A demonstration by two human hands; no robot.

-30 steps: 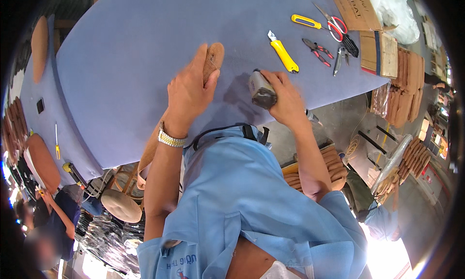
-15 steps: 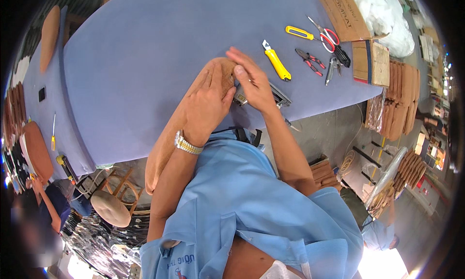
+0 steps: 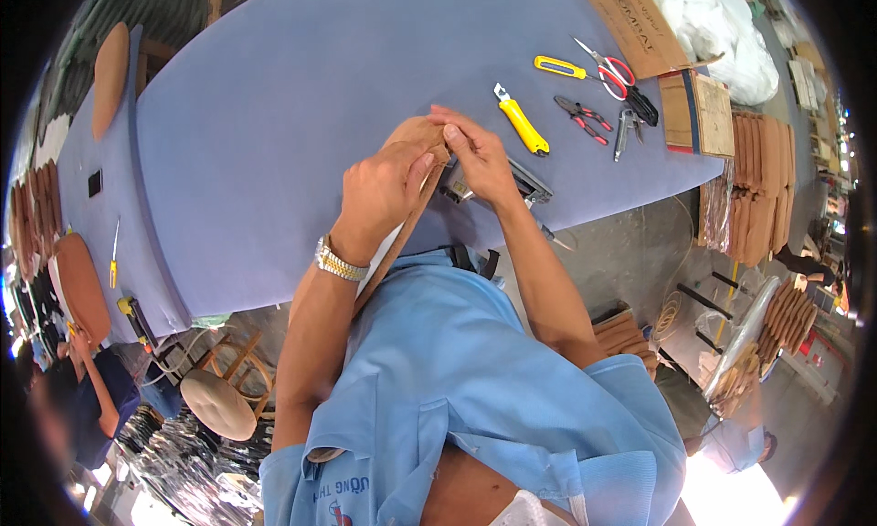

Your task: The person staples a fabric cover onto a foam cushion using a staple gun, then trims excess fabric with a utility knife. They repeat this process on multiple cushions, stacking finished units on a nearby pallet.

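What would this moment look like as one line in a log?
left hand: grips brown strap | right hand: pinches strap's top end | beneath: metal tool | surface: blue table | nearby: yellow utility knife

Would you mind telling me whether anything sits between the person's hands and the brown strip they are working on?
Nothing visible does. The left hand and right hand both already grip the brown strip directly, above the blue table.

Head-worn fisheye, looking down, close over table (image 3: pixel 274 115)
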